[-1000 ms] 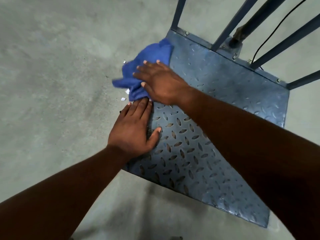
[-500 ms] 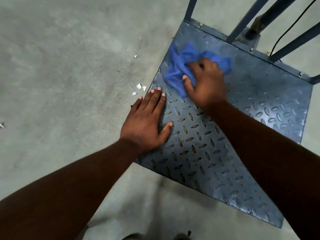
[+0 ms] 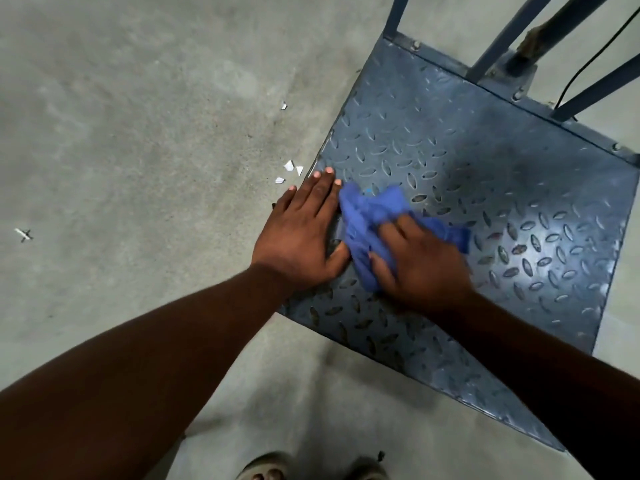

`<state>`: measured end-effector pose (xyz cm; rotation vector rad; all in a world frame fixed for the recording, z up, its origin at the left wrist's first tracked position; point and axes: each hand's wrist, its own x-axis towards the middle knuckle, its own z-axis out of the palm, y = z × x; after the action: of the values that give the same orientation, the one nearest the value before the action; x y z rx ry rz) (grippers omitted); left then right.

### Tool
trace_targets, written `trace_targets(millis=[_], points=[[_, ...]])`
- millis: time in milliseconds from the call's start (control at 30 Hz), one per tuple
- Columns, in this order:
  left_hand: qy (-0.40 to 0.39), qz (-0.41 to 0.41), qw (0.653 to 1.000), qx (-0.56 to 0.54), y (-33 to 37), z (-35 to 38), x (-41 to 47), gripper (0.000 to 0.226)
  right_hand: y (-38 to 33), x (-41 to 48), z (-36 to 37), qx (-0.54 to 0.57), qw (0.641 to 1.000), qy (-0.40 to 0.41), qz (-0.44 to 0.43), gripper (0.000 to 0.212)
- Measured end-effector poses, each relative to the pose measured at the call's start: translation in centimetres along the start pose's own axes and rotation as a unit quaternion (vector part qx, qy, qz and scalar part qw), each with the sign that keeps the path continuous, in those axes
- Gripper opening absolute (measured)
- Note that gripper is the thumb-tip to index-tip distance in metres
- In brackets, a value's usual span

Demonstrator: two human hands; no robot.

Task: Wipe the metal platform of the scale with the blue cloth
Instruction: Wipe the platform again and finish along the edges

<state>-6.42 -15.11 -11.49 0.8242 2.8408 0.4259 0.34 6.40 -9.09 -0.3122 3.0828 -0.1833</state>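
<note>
A small white bit of debris (image 3: 23,234) lies far left on the grey concrete floor (image 3: 138,133). Further right, a few white paper scraps (image 3: 290,170) sit on the floor just beside the left edge of the platform, with one more scrap (image 3: 283,106) a little farther up.

The left hand (image 3: 300,233) rests flat on the left edge of the metal platform (image 3: 467,161), palm down, fingers straight and close together, thumb spread toward the cloth. It holds nothing.

Just beside it, touching the thumb, the blue cloth (image 3: 370,220) lies bunched on the ridged surface of the platform, near its left side. The right hand (image 3: 422,261) presses down on the cloth from above, its fingers somewhat bent over the folds and spread; the hand is blurred, so whether it only presses the cloth or also grips it I cannot tell. A corner of the cloth sticks out to the right of the hand.

At the far side of the platform, blue metal bars (image 3: 512,32) rise from its bolted rim, and a thin black cable (image 3: 588,57) runs past them at the upper right. At the bottom edge, the toes of two sandalled feet (image 3: 266,469) show on the floor.
</note>
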Motion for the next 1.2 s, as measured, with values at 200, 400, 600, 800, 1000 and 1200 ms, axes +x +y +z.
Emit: trace_targets(millis=[200,400,600,800,1000,1200], points=[[0.004,0.001,1.0,0.008,0.0,-0.1,0.0,0.092,9.5,-5.0,-0.8,-0.058,0.968,0.05,0.241,0.035],[0.02,-0.001,1.0,0.008,0.3,-0.2,0.1,0.092,-1.1,-8.8,-0.7,0.052,0.995,-0.018,0.078,0.026],[0.035,0.006,0.999,-0.001,0.3,-0.1,0.0,0.089,-11.4,-5.7,1.0,0.1,0.981,-0.055,-0.158,0.046],[0.021,0.002,1.0,0.002,0.3,-0.3,0.0,0.089,-3.8,-9.5,-0.3,0.113,0.983,-0.116,-0.082,0.046],[0.024,0.006,1.0,0.003,0.4,-0.4,-0.1,0.089,4.0,-22.4,-1.1,0.009,0.99,-0.138,0.03,0.038],[0.031,0.017,0.999,-0.002,0.4,-0.2,0.2,0.09,5.6,-29.5,-2.3,0.112,0.935,-0.115,0.316,0.063]])
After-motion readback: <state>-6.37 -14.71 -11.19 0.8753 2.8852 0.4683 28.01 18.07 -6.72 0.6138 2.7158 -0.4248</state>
